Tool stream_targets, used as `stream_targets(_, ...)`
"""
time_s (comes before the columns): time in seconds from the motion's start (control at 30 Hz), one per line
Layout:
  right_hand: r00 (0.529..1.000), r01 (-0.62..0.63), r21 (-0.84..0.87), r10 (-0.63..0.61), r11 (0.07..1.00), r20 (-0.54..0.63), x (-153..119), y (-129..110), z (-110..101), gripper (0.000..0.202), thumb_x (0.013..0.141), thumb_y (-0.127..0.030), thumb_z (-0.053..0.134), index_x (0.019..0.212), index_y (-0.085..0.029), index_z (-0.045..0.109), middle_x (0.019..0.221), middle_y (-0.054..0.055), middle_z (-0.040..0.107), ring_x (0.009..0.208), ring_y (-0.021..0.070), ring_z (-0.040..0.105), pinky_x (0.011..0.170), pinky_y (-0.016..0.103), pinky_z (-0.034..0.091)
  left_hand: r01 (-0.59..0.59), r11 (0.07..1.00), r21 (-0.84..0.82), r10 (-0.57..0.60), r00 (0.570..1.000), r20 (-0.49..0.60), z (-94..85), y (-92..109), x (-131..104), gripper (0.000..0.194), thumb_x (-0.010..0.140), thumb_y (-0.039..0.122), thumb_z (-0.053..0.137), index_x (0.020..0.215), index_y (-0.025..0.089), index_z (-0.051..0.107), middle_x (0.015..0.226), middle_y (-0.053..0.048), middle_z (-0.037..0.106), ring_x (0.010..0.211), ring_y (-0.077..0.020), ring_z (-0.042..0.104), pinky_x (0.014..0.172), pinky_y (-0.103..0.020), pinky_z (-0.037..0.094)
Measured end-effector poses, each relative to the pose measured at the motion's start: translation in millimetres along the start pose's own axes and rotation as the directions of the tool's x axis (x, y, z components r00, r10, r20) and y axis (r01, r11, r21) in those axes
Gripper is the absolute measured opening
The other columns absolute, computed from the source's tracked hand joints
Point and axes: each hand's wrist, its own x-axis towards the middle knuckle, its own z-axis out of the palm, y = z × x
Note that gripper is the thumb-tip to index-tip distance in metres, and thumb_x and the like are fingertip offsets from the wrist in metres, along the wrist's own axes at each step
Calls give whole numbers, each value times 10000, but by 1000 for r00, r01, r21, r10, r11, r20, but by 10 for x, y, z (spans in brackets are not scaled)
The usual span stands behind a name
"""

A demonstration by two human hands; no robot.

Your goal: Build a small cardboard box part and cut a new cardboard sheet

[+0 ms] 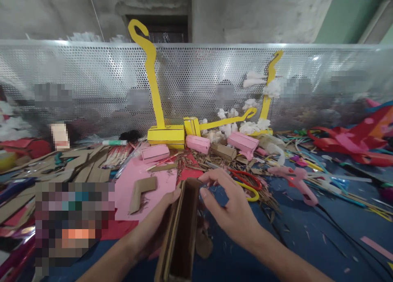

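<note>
A long brown cardboard box [186, 228], open along its top, is tilted toward me at the bottom centre. My left hand [153, 216] holds its left side, fingers mostly hidden behind the cardboard. At the box's far right corner is my right hand [225, 202], its thumb and fingers curved apart with nothing seen between them. Left of the box, an L-shaped cardboard piece [141, 192] lies on a pink sheet [124, 204]. Red-handled scissors [248, 179] and a yellow handle [253, 194] lie just beyond my right hand.
A pink glue gun [296, 181] with a black cord lies right. Yellow hooked paper shapes [166, 136], pink blocks [242, 142] and cardboard scraps stand before a perforated metal screen [196, 81]. Red ribbons [353, 144] are far right, cardboard strips [89, 163] left.
</note>
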Motion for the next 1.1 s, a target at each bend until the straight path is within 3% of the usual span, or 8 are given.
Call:
stream_targets(0.17,1000,0,-36,-1,999,-20,23,75,23,71,898,-157,603,950,-202,620,902,17,626,849,164,580,767,282,449,-1,997,73,-4,998,66,74,13,-8,471,960,499,492,1074,94,704,871,-159,773,830,-264,737,792,-368,557)
stream_targets(0.37,998,68,-85,-69,994,-12,14,88,22,77,918,-144,595,879,-205,621,906,24,631,895,179,581,797,301,444,-3,994,108,2,1000,11,102,6,-8,429,911,493,575,1037,103,703,732,-116,754,685,-247,724,681,-329,551)
stream_targets(0.57,994,112,-141,-113,984,1,-5,108,28,90,944,-166,586,887,-214,637,897,29,661,884,198,574,814,345,436,-26,995,98,25,1000,10,64,8,-4,343,923,449,587,987,133,704,801,-86,740,743,-223,707,758,-344,555)
stream_targets(0.67,993,118,-148,-119,982,0,-20,123,42,80,950,-182,594,916,-224,653,919,30,669,907,201,577,810,341,441,-96,986,138,101,995,-29,5,-5,6,282,904,377,645,1071,155,698,837,-50,733,733,-171,683,752,-281,542)
stream_targets(0.8,995,90,-110,-95,990,-36,-44,87,38,41,936,-207,617,954,-230,646,966,30,645,950,196,577,836,327,442,-160,969,187,175,982,-67,-67,-10,14,384,861,332,713,1222,215,657,954,-52,751,791,-173,694,751,-267,544)
stream_targets(0.93,994,-18,6,19,1000,-106,-37,-3,9,84,924,-269,614,969,-205,584,883,13,582,837,171,549,757,289,432,-349,905,243,375,925,-66,-103,50,38,582,799,347,781,1339,260,582,1150,-82,730,1023,-233,687,856,-300,541)
stream_targets(1.03,993,-119,150,117,982,20,-12,-56,3,189,982,-328,524,849,-199,558,760,-16,528,708,138,486,658,260,393,-516,779,356,556,831,-11,-132,110,83,680,751,326,822,1367,231,547,1208,-103,710,1135,-273,647,955,-351,516)
stream_targets(1.1,977,-193,283,156,939,149,0,-68,16,282,1009,-378,476,805,-196,545,740,-19,514,689,129,460,639,252,379,-556,706,440,609,793,24,-153,128,110,679,736,292,832,1346,217,544,1217,-105,700,1139,-282,644,964,-374,514)
